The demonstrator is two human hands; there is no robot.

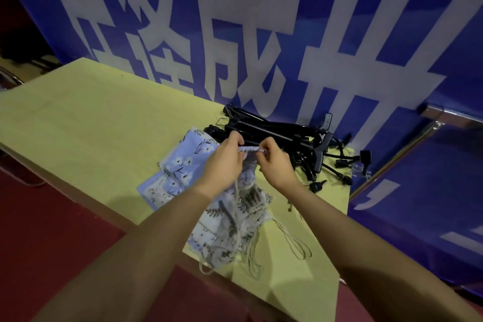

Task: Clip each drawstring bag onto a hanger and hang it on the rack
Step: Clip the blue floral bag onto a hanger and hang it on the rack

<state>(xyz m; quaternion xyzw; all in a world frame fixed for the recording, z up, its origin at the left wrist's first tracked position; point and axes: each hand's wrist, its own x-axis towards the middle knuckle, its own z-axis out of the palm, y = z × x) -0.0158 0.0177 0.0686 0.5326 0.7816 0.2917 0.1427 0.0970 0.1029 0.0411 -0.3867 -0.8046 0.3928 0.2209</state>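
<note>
My left hand and my right hand each pinch one end of the gathered top edge of a blue floral drawstring bag, held above the table. The bag's body hangs down between my wrists. Under it lies a pile of similar blue floral drawstring bags, with pale cords trailing toward the near edge. Just beyond my hands sits a heap of black clip hangers. No rack is in view.
The yellow-green table runs from the left to its right edge near the hangers. A blue banner with large white characters stands behind it. Dark red floor lies below the near edge. A metal frame shows at right.
</note>
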